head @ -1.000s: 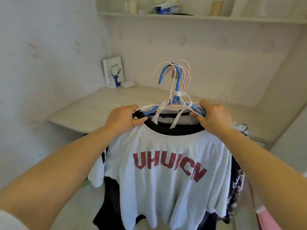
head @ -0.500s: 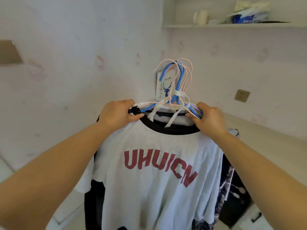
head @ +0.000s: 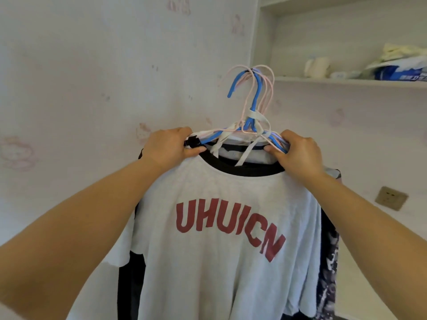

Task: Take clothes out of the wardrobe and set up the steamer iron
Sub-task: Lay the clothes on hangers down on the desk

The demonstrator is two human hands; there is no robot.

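I hold up a bundle of clothes on several hangers [head: 252,98], pink and blue, their hooks bunched together above my hands. In front hangs a white T-shirt [head: 221,269] with a black collar and red letters "UHUICN". Dark garments [head: 328,262] hang behind it, mostly hidden. My left hand [head: 169,147] grips the left shoulder end of the hangers. On the right shoulder end, my right hand [head: 298,153] grips the hangers the same way. No steamer iron is in view.
A pale wall with faint pink patterns [head: 92,88] fills the left and middle. A shelf [head: 346,81] at the upper right carries a cream object, a blue-and-white packet and cloths. A wall socket [head: 391,197] sits at the right, above a light desk surface.
The view has swung left, from the desk corner toward the wall. The shelf now sits at the upper right. Both hands keep the same grip on the hangers.
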